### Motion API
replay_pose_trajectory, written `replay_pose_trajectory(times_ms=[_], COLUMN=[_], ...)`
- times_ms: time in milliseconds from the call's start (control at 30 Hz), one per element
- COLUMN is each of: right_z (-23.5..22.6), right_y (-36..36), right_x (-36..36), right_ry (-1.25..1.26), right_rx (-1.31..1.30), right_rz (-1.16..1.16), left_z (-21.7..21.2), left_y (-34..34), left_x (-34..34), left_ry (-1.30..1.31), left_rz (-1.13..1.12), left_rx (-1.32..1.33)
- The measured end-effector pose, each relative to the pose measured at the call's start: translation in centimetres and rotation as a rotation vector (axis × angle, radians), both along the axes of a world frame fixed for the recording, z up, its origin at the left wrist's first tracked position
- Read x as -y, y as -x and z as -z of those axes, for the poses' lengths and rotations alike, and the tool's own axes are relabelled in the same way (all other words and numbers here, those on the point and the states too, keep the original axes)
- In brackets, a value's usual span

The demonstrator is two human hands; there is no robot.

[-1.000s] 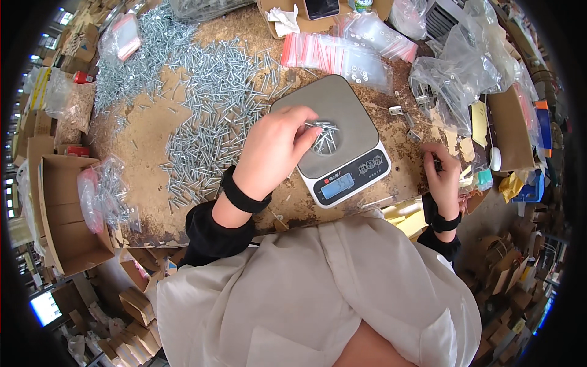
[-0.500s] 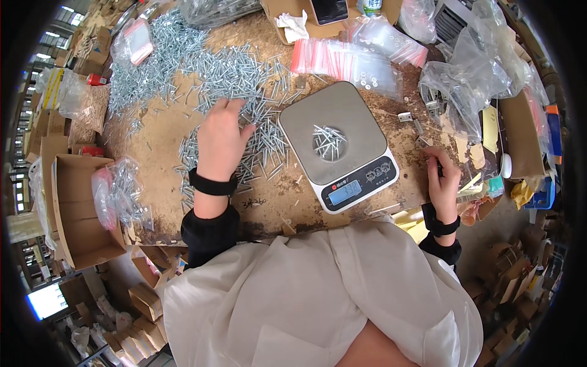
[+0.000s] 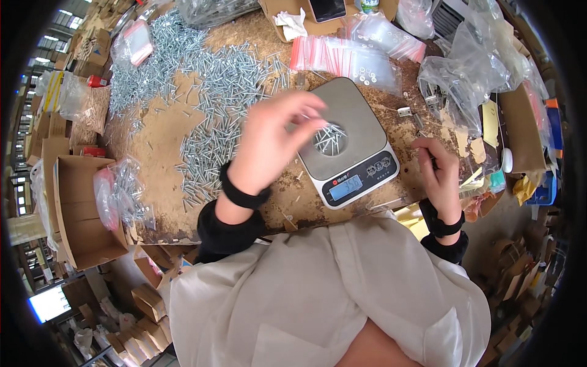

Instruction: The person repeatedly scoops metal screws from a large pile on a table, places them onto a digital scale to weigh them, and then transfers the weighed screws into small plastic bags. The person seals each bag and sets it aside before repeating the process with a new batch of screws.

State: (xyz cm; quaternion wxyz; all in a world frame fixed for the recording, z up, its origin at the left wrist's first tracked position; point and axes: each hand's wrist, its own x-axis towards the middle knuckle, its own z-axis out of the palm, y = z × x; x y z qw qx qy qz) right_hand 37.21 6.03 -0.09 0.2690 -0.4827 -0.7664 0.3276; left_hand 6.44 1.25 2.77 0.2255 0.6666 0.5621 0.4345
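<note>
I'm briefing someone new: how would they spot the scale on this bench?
On the worn wooden bench, look right of the wide spread of silver screws. The flat grey digital scale carries a small screw heap and, unlike anything nearby, has a lit blue display.

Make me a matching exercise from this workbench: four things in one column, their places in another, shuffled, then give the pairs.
Things:
1. scale
2. loose screws
3. cardboard box
4. left hand

Places:
A. spread over the table's left half
B. off the table's left edge
C. raised beside the scale's pan
D. on the table, between the two hands

Pairs: 1-D, 2-A, 3-B, 4-C
</note>
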Motion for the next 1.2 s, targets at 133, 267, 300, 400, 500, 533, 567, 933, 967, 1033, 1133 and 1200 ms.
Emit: replay_pose_trajectory(times_ms=[133, 267, 300, 400, 500, 533, 567, 933, 967, 1033, 1133, 1200], right_z=[-2.5, -5.0, -5.3, -5.7, -5.9, -6.0, -6.0, -5.6, -4.1, -1.4, 1.0, 2.5], right_y=[1.3, 3.4, 4.1, 7.3, 10.4, 11.0, 11.5, 9.0, 8.4, 8.0, 8.1, 8.3], right_x=[0.5, -0.2, -0.5, -1.6, -2.3, -2.2, -2.1, -8.8, -11.0, -14.4, -17.0, -17.5], right_ry=[-0.053, -0.116, -0.113, -0.207, -0.276, -0.298, -0.320, -0.400, -0.390, -0.367, -0.358, -0.385], right_rx=[0.021, 0.024, 0.027, -0.008, 0.072, 0.086, 0.099, 0.267, 0.339, 0.479, 0.612, 0.577], right_rz=[-0.203, -0.398, -0.454, -0.596, -0.686, -0.687, -0.688, -0.325, -0.327, -0.335, -0.363, -0.392], left_z=[0.3, 0.3, 0.5, 0.8, 0.8, 0.8, 0.6, 0.2, 0.3, 0.5, 0.7, 0.9], left_y=[-0.9, 0.8, 1.3, 1.8, 2.2, 2.3, 2.4, 3.1, 3.1, 3.3, 3.4, 3.6], left_x=[0.0, 0.9, 1.0, 1.3, 1.6, 1.7, 1.8, 2.7, 2.6, 2.5, 2.5, 2.5], left_ry=[-0.010, -0.171, -0.186, -0.216, -0.249, -0.259, -0.254, -0.287, -0.292, -0.287, -0.255, -0.228], left_rz=[0.005, -0.192, -0.205, -0.239, -0.240, -0.234, -0.233, -0.223, -0.218, -0.223, -0.244, -0.239], left_rx=[-0.014, 0.007, 0.020, -0.012, -0.042, -0.047, -0.054, -0.068, -0.064, -0.069, -0.071, -0.070])
